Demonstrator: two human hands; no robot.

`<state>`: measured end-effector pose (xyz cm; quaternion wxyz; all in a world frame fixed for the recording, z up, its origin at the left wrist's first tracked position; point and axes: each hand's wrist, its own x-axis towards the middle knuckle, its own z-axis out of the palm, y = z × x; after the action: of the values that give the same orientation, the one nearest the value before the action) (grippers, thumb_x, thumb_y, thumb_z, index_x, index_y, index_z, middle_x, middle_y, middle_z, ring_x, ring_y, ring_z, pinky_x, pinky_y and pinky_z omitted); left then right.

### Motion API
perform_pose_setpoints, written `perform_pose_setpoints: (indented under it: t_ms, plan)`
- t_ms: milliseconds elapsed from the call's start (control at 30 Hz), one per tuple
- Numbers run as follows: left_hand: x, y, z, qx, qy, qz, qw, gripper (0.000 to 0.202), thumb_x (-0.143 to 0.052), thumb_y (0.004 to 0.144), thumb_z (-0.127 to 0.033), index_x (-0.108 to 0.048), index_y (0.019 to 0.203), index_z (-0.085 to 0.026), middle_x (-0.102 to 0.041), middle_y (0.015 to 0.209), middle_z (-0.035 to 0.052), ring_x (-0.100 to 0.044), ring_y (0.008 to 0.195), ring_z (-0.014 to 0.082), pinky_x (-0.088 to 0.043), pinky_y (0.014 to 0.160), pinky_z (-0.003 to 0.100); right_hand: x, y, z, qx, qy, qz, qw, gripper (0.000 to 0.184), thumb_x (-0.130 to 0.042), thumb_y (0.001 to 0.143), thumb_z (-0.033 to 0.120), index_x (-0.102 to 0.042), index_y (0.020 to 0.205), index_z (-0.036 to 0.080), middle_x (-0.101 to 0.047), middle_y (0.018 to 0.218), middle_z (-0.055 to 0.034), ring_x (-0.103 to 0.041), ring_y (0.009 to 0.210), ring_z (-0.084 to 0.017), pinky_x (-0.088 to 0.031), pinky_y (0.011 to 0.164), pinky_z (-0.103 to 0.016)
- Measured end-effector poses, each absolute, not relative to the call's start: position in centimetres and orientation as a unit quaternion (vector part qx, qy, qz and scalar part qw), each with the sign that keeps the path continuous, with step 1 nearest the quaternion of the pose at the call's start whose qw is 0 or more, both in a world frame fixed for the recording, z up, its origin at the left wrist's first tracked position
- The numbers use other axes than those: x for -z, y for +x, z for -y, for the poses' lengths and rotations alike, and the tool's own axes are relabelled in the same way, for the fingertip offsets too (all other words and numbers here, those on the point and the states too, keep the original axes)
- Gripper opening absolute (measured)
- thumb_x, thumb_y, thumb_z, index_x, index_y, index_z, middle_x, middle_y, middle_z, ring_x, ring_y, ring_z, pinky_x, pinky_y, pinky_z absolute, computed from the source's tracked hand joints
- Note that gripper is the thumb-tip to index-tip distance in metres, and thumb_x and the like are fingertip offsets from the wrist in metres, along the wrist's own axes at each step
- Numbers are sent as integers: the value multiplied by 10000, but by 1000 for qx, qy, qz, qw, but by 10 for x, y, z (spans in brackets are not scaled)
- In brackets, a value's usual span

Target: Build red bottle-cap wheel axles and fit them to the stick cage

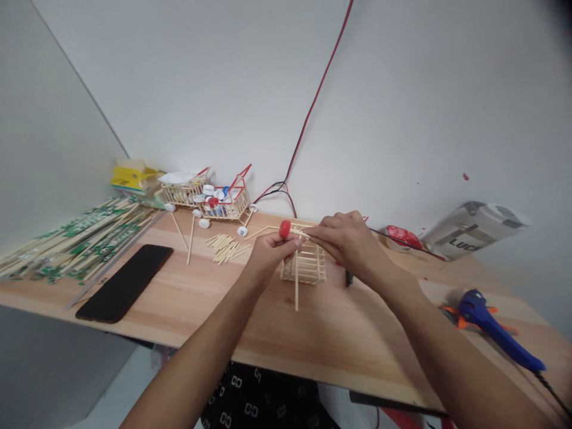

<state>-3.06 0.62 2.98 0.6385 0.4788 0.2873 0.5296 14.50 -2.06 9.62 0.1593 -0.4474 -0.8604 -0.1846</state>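
Over the middle of the table, my left hand (267,253) is closed, its thumb and fingers pinching thin wooden sticks just under a red bottle cap (285,228). From the right, my right hand (346,238) pinches the same joined sticks (300,233) close to my left fingertips. One long stick (297,292) points down toward me from this joint. Below and behind my hands is a small basket (315,269) built of wooden sticks, partly hidden by them. Whether the held sticks are fixed to the basket, I cannot tell.
Two finished stick carts (226,208) with cap wheels stand at the back left, bottle caps inside one. Nearby lie short cut sticks (224,248), a black phone (125,283) and packaged chopsticks (102,238). A blue glue gun (496,333) rests at right, its cord trailing off the edge.
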Motion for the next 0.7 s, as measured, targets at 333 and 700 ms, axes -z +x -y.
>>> perform_pose_setpoints:
  t_ms: [333,700]
  plan:
    - [-32,-31,-4,-508,477,-292,655,294,-800,620,-331,-676,730,-89,-487,519,-41,-379,462,38,-256,465,201,-96,146,25,193,-447,862,140,247,-457,961,328,-696,1004,280,-654,808,-29,-492,752,-178,-230,709,-323]
    - [-33,-32,-1,-479,497,-280,667,313,-758,670,-383,-634,699,-97,-435,491,-51,-347,434,36,-213,429,201,-92,149,29,203,-431,866,154,254,-450,965,305,-689,1049,293,-650,809,-25,-477,741,-174,-226,706,-324]
